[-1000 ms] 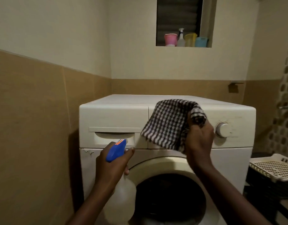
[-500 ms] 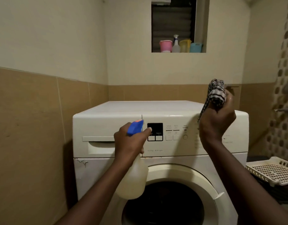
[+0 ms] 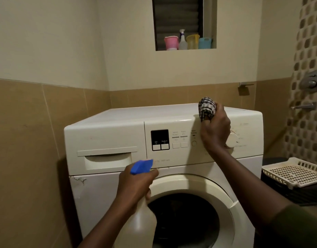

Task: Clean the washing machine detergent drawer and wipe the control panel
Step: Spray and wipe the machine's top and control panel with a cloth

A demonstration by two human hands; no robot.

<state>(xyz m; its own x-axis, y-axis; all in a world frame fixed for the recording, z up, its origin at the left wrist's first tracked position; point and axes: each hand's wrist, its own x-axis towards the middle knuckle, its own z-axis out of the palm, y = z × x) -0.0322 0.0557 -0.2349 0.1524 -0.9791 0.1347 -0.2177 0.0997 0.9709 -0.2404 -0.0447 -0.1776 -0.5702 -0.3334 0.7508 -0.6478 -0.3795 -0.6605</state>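
one washing machine [image 3: 107, 140], two spray bottles [image 3: 145, 219]

The left hand [image 3: 136, 183] now sits lower in the frame than half a second ago: then it held the spray bottle [image 3: 142, 212] up in front of the display, its blue nozzle level with the buttons; now the nozzle is below the control panel [image 3: 186, 140], just right of the detergent drawer [image 3: 107, 158]. The right hand [image 3: 215, 129] has come down from above the machine's top edge onto the upper panel, left of the dial [image 3: 232, 140]. The checked cloth [image 3: 206, 108], spread wide over the panel a second ago, is now bunched tight in the fingers [image 3: 220, 111] and pressed at the panel's top edge.
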